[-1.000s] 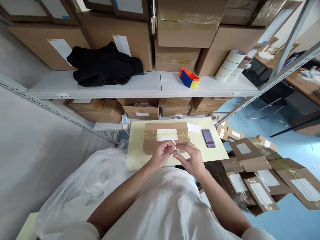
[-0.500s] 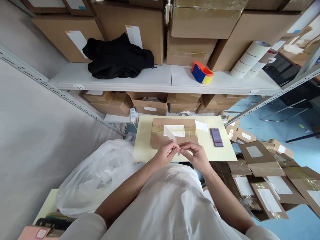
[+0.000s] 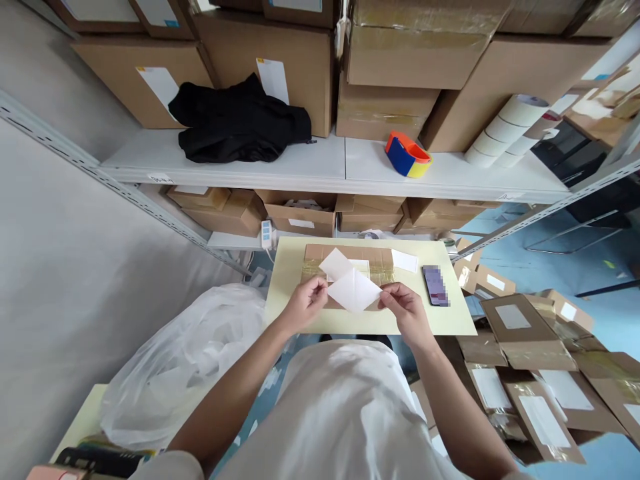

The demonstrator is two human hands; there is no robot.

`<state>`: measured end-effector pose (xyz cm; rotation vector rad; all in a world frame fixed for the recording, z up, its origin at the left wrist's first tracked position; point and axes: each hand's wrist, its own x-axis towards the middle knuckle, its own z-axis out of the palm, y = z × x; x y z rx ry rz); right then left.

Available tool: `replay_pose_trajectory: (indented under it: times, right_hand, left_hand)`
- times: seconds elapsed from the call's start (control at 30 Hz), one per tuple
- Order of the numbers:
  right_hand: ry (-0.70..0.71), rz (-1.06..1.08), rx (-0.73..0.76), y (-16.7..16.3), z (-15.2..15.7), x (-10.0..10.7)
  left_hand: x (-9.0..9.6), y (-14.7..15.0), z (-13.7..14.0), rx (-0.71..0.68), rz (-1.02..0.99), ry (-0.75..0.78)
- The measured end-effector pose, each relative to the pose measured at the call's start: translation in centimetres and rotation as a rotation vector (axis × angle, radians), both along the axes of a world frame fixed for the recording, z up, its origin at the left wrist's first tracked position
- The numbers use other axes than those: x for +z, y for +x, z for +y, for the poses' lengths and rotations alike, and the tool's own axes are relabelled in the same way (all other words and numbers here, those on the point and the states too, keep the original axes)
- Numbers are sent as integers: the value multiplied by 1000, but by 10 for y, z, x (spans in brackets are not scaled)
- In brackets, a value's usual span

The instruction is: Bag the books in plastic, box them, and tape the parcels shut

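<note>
A white sheet of paper (image 3: 354, 292), creased down its middle, hangs opened out between my two hands above the table. My left hand (image 3: 307, 304) pinches its left corner. At the opposite corner my right hand (image 3: 406, 312) grips the sheet between thumb and fingers. Another white paper flap (image 3: 335, 263) stands out behind the sheet's upper left edge; whether it is part of the same sheet I cannot tell. Behind the paper lies a taped cardboard box (image 3: 383, 257), its label partly covered.
The cream table (image 3: 287, 257) also bears a white slip (image 3: 405, 261) and a phone (image 3: 436, 287). A clear plastic bag (image 3: 185, 363) bulges at left. Flattened cartons (image 3: 530, 333) are heaped at right. Shelving (image 3: 300, 179) ahead carries boxes, a black garment (image 3: 243, 120) and tape rolls (image 3: 505, 130).
My hands have moved apart sideways. The paper, narrow and folded before, is now spread wide between them. The view has shifted slightly.
</note>
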<state>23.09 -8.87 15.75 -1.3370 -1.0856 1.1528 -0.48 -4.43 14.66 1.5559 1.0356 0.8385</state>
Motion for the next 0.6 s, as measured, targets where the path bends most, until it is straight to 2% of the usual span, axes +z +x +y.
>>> replay_pose_trajectory:
  times: [0.17, 0.33, 0.47, 0.53, 0.6]
  right_hand:
    - [-44, 0, -105, 31, 15, -6]
    - [-64, -51, -364, 61, 15, -20]
    - [-78, -79, -457, 69, 4, -28]
    - [-89, -77, -458, 67, -2, -30]
    - [-99, -75, -445, 64, -5, -31]
  left_hand:
    - [7, -37, 51, 56, 318, 178]
    - [-5, -69, 131, 134, 650, 224]
    - [-21, -61, 209, 259, 864, 217]
    - [-29, -47, 245, 313, 848, 184]
    - [-37, -31, 275, 366, 727, 108]
